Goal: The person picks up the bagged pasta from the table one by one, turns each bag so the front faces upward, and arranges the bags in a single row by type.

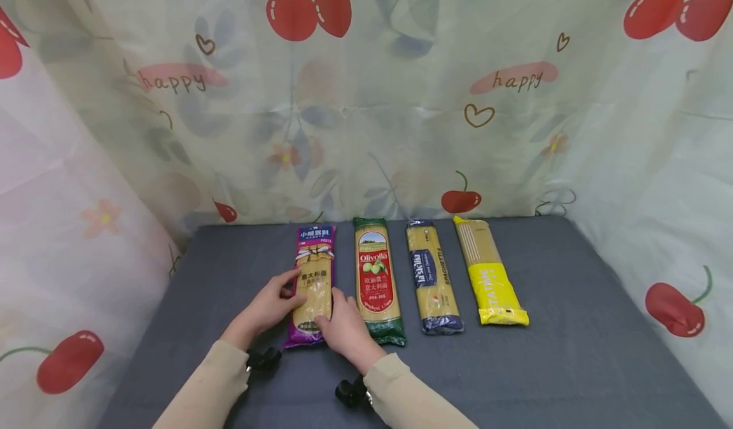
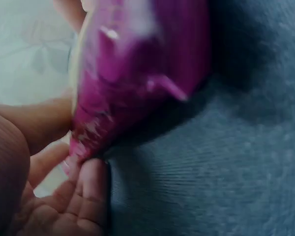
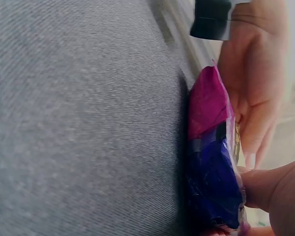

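On the dark cloth lies a purple-edged spaghetti packet, leftmost of the row. The left hand grips its left edge, thumb on top. At the lower right edge the right hand holds it, with its thumb over the front. In the left wrist view the left hand is around the edge of the shiny purple packet, which looks raised at this side. The right wrist view shows the purple and blue end of the packet beside the right thumb; the other fingers are mostly hidden.
To the right lie a green and red spaghetti packet, a dark blue one and a yellow one. They rest on a grey-covered table. Cherry-print curtains close off the back and sides.
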